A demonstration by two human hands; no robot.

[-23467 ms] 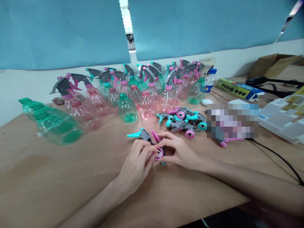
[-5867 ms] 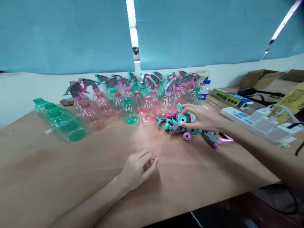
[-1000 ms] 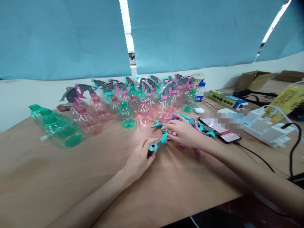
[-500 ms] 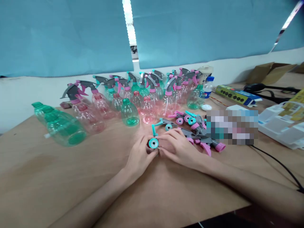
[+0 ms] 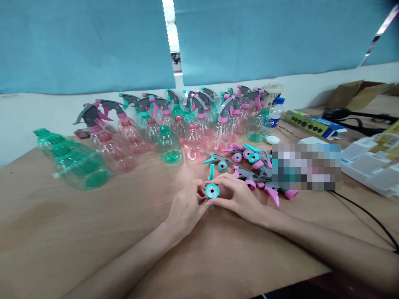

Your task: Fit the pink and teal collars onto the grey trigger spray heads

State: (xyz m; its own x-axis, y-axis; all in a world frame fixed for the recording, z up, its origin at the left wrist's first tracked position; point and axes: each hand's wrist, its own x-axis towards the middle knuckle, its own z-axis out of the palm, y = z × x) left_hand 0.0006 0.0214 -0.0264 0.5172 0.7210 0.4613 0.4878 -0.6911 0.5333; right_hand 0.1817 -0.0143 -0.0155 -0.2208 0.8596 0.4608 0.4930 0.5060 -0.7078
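Note:
A spray trigger head (image 5: 212, 191) with a turquoise collar is held between both hands, its round collar opening facing me. My left hand (image 5: 187, 207) is closed on its left side, fingers curled and partly hidden. From the right, my right hand (image 5: 241, 197) grips the collar between thumb and fingers. Just beyond lies another turquoise-and-grey spray trigger head (image 5: 222, 166). To the right is a pile of pink-and-grey and turquoise-and-grey trigger heads (image 5: 249, 174). An uncapped green bottle (image 5: 170, 145) and an uncapped pink bottle (image 5: 195, 143) stand behind.
Several spray bottles with heads fitted (image 5: 222, 128) stand in rows at the back. Green bottles (image 5: 81, 166) are at the left. A Pepsi bottle (image 5: 274, 116), a long box (image 5: 313, 124), a clear plastic organiser (image 5: 364, 162) and a black cable (image 5: 368, 214) are at the right.
Both hands and the trigger head have shifted slightly right in view. My left fingers are more curled, and my right thumb and fingers now sit against the collar.

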